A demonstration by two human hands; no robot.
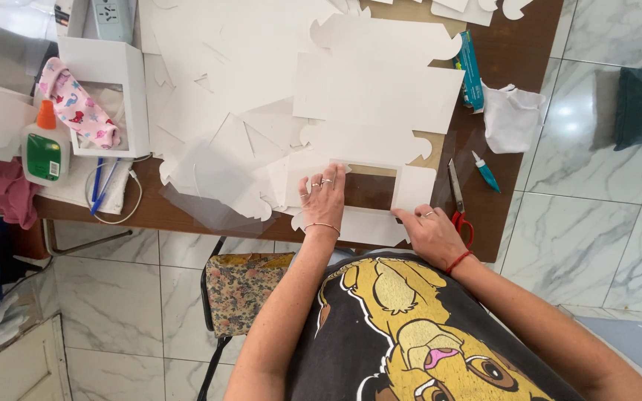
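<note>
Head view: the left hand (pixel 323 197) lies flat, fingers spread, pressing on a white die-cut card blank with a rectangular window (pixel 414 189) at the near edge of the brown worktop (pixel 507 59). The right hand (pixel 432 234) rests open on the blank's lower right edge, gripping nothing. Red-handled scissors (pixel 458 204) lie just beside it. A glue bottle (pixel 44 145) stands far left.
</note>
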